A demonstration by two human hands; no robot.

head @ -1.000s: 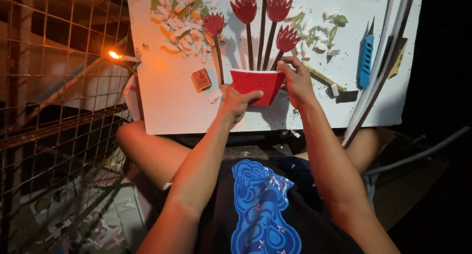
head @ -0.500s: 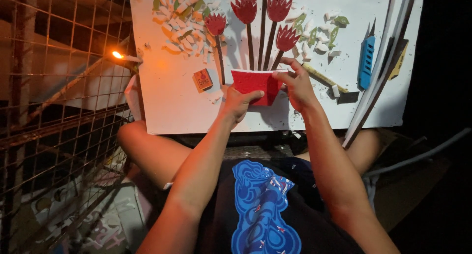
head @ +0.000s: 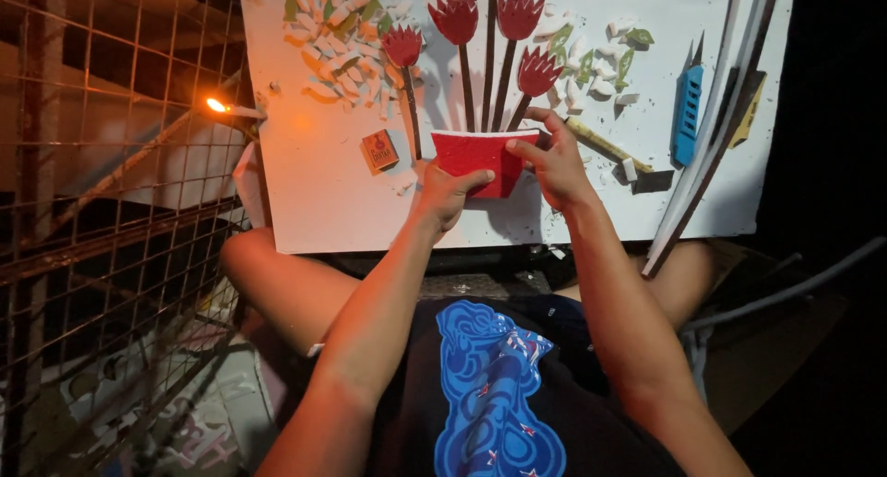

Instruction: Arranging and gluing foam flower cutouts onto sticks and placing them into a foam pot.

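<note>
A white board (head: 323, 209) rests across my knees. On it a red pot-shaped piece (head: 480, 154) sits under several red flower shapes (head: 490, 15) on dark stems. My left hand (head: 446, 193) presses the piece's lower left corner with its fingers curled over the edge. My right hand (head: 552, 158) pinches the piece's right upper edge between thumb and fingers. Both hands hold the red piece against the board.
White and green cut scraps (head: 337, 34) lie at the board's upper left and upper right. A small orange box (head: 380, 150) sits left of the red piece, a blue utility knife (head: 687, 115) and long strips (head: 711, 163) at right. A wire mesh fence (head: 111, 209) and a lit lamp (head: 217, 105) stand left.
Both hands stayed on the red piece. My right hand's fingers shifted slightly along its right edge; the piece barely moved.
</note>
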